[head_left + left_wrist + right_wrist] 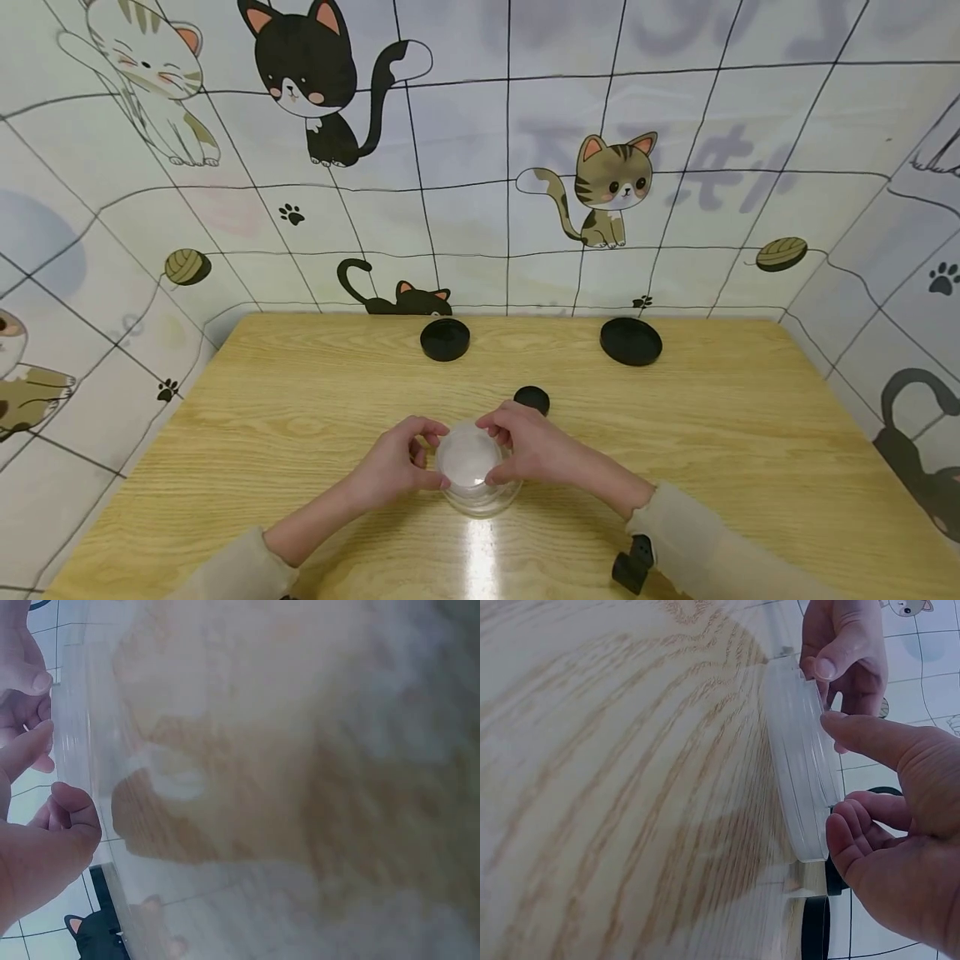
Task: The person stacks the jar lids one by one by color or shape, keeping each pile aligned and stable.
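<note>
A small clear round dish (469,454) sits on a wider clear round dish (486,505) near the middle of the wooden table. My left hand (390,467) holds the upper dish by its left side, thumb at the front and fingers at the back. From the right, my right hand (536,446) pinches the same rim between thumb and fingers. The right wrist view shows the stacked clear walls (799,761) edge-on, with fingertips right at the top rim. In the left wrist view the clear dish wall (75,742) looks hazy beside the fingers.
Just behind my right hand lies a small black disc (534,400). Farther back are a medium black round dish (445,340) and a larger black round dish (631,342), near the table's far edge. A cat-patterned cloth wall (480,208) encloses the table (300,375).
</note>
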### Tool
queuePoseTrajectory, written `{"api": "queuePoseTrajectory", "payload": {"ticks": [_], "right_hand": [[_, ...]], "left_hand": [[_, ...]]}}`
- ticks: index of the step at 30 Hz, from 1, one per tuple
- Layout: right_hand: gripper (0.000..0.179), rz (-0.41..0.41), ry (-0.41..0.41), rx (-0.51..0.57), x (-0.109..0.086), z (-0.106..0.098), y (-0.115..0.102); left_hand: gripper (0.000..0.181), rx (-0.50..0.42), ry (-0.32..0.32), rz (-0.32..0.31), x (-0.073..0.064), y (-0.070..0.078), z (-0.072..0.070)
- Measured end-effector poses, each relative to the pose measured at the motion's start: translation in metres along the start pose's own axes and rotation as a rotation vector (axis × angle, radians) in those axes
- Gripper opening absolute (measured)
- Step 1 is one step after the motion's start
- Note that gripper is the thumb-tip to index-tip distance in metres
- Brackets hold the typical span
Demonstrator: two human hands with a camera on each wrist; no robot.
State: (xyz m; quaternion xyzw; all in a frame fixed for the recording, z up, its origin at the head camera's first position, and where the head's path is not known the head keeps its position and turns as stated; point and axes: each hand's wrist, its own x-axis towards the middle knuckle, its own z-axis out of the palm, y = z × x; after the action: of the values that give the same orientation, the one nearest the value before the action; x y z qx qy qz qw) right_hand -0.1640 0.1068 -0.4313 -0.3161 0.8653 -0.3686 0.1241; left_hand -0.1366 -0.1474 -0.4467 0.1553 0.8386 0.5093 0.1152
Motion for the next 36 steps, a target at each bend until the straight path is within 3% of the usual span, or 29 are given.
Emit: {"api": "queuePoseTrajectory", "payload": {"ticks": [6,14,19,23,30,36], "right_hand": [[0.061,0.027,0.03,-0.01,-0.004,-0.006,-0.001],[0.062,0.041,0.078,0.002,-0.012,-0.029,-0.002],[0.059,0.003,0.118,0.032,-0.023,-0.042,0.0],[0.059,-0.028,0.161,0.024,-0.033,-0.053,0.003],[0.059,-0.008,0.246,-0.022,-0.048,-0.072,0.012],[0.058,0.02,0.32,-0.045,-0.062,-0.091,0.022]], "left_hand": [[0.061,0.004,0.014,0.004,-0.001,0.002,-0.002],[0.059,0.013,0.033,0.053,0.003,0.008,-0.009],[0.058,0.004,0.015,0.092,0.008,0.017,-0.012],[0.057,-0.004,0.0,0.112,0.015,0.028,-0.014],[0.055,0.005,-0.001,0.143,0.03,0.045,-0.015],[0.057,-0.058,-0.034,0.12,0.053,0.064,-0.011]]}}
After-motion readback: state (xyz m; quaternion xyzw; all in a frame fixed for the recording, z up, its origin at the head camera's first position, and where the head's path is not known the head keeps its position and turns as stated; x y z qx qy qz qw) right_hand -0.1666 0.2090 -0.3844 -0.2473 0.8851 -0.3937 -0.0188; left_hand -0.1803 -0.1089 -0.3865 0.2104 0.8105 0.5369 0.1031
